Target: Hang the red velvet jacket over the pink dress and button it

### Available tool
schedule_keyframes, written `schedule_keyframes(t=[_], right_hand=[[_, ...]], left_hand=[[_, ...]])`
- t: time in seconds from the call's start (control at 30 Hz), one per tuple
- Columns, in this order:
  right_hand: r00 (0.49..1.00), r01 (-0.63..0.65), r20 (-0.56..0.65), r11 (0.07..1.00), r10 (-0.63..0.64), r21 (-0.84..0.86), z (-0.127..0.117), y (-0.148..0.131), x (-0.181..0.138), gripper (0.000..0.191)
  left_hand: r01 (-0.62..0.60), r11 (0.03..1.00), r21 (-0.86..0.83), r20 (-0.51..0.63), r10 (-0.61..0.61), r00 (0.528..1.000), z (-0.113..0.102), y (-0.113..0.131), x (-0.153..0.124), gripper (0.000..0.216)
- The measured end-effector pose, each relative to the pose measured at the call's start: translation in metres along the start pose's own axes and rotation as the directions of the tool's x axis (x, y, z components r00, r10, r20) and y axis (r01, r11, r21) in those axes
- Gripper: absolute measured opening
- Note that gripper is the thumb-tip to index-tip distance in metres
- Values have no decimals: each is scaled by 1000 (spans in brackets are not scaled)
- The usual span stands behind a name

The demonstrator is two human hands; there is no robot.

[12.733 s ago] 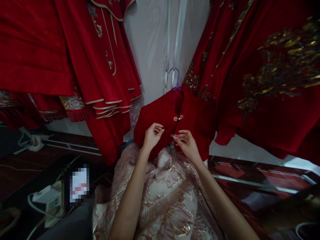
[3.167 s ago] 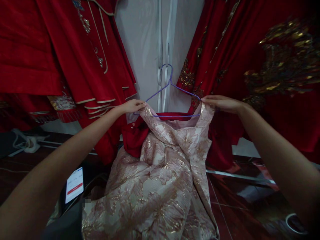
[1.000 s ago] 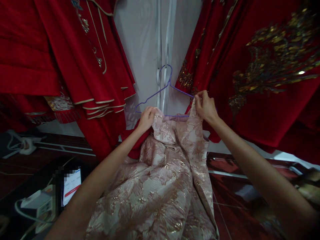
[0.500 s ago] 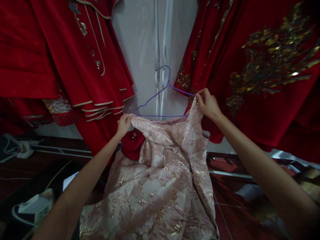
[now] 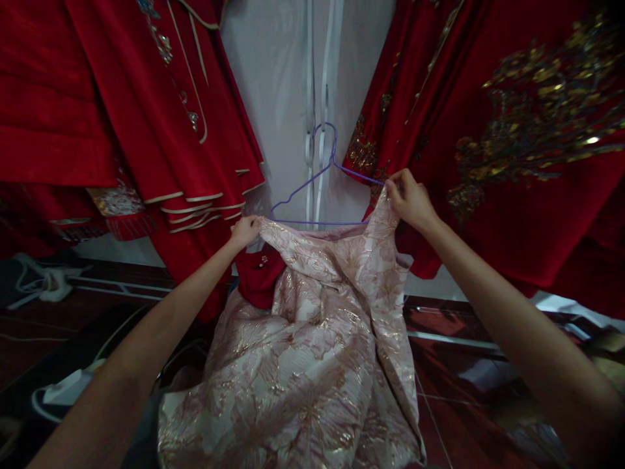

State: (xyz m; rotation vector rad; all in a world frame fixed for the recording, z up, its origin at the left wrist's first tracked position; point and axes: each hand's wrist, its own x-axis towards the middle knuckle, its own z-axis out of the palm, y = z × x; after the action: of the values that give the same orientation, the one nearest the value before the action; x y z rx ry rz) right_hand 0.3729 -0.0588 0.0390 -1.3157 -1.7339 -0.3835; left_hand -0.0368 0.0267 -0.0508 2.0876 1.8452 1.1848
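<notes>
A pale pink dress point(image 5: 312, 352) with a shiny floral pattern spreads out in front of me. My left hand point(image 5: 245, 230) is closed on its left shoulder strap. Across from it, my right hand point(image 5: 410, 198) pinches the right strap, raised higher than the left one. Behind the neckline is a purple wire hanger point(image 5: 333, 159), its hook up against the white doors. The hanger's right end meets the strap by my right fingers; its left end shows just above the left strap. Dark red cloth point(image 5: 261, 277) with a small ornament lies beside the dress, below my left hand.
Red garments point(image 5: 205, 143) with pale piping hang at the left. More red garments point(image 5: 517, 215) with gold sequin embroidery hang at the right. White cabinet doors point(image 5: 273, 78) stand between them. A white power strip point(image 5: 73, 385) with a cable lies at lower left.
Both hands still grip the straps in nearly the same place. The view has shifted slightly, and my left forearm lies a little lower, covering more of the power strip.
</notes>
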Motion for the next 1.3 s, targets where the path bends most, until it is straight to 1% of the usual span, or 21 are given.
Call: schedule_keyframes(t=[0.07, 0.2, 0.33, 0.4, 0.47, 0.57, 0.67, 0.73, 0.8, 0.83, 0.9, 0.93, 0.97, 1.0, 1.03, 1.07, 1.1, 1.13, 1.2, 1.23, 1.3], right_hand=[[1000, -1, 3, 1000, 1, 13, 0, -1, -1, 45], [1000, -6, 6, 1000, 6, 18, -2, -4, -1, 45], [1000, -9, 14, 1000, 9, 25, -5, -5, -1, 45], [1000, -15, 24, 999, 14, 34, -5, -4, -1, 46], [999, -19, 34, 999, 18, 45, -4, -3, -1, 47], [999, -12, 39, 998, 9, 60, -1, -3, -2, 47], [1000, -12, 18, 998, 10, 64, 1, -2, -3, 45], [1000, -19, 13, 998, 18, 68, 2, -1, -3, 44], [1000, -22, 19, 997, 21, 75, 4, 1, -2, 43], [1000, -22, 22, 997, 20, 79, 4, 1, -2, 43], [1000, -23, 22, 996, 21, 85, 6, 2, -2, 44], [999, -26, 25, 996, 24, 87, 6, 3, -2, 44], [999, -31, 27, 996, 28, 89, 7, 3, -3, 45], [999, -36, 28, 995, 33, 89, 7, 3, -3, 45], [999, -40, 28, 995, 38, 89, 7, 2, -3, 45], [999, -43, 28, 995, 41, 89, 7, 2, -3, 46], [999, -44, 25, 995, 42, 90, 7, 2, -3, 46], [999, -42, 21, 995, 41, 91, 7, 2, -3, 45], [999, -39, 18, 995, 37, 94, 6, 2, -3, 44], [999, -38, 18, 995, 36, 97, 6, 2, -3, 44], [999, -39, 27, 994, 36, 103, 5, 3, -2, 43]], left_hand=[[16, 997, -79, -4, -16, 1000, 1, -7, -6, 26], [-42, 970, -239, -44, 32, 999, 9, -13, -9, 29], [-89, 961, -261, -85, 69, 994, 15, -15, -6, 32], [-129, 951, -280, -97, 105, 990, 16, -11, -3, 34], [-171, 936, -309, -110, 144, 984, 14, 0, 2, 34], [-236, 904, -357, -115, 208, 971, 8, 31, 9, 34], [-303, 867, -395, -73, 299, 951, 0, 62, 13, 35], [-330, 844, -424, -30, 351, 936, -5, 70, 14, 36], [-294, 827, -479, 3, 337, 942, -7, 63, 12, 35], [-241, 825, -511, 18, 291, 956, -6, 55, 10, 35], [-97, 836, -540, 69, 159, 985, 1, 32, -1, 34], [-34, 860, -510, 121, 111, 986, 6, 19, -9, 33], [-8, 897, -443, 189, 102, 977, 12, 7, -18, 29], [-50, 931, -360, 276, 158, 948, 18, -4, -29, 24], [-146, 950, -277, 352, 242, 904, 24, -13, -40, 24], [-247, 951, -185, 410, 303, 860, 30, -20, -50, 32], [-325, 942, -78, 421, 327, 846, 35, -24, -59, 40], [-376, 926, 27, 402, 334, 853, 38, -26, -66, 41], [-400, 901, 166, 334, 330, 883, 43, -27, -70, 34], [-390, 903, 180, 306, 325, 895, 43, -26, -67, 29], [-356, 928, 111, 294, 311, 903, 38, -26, -54, 25]])
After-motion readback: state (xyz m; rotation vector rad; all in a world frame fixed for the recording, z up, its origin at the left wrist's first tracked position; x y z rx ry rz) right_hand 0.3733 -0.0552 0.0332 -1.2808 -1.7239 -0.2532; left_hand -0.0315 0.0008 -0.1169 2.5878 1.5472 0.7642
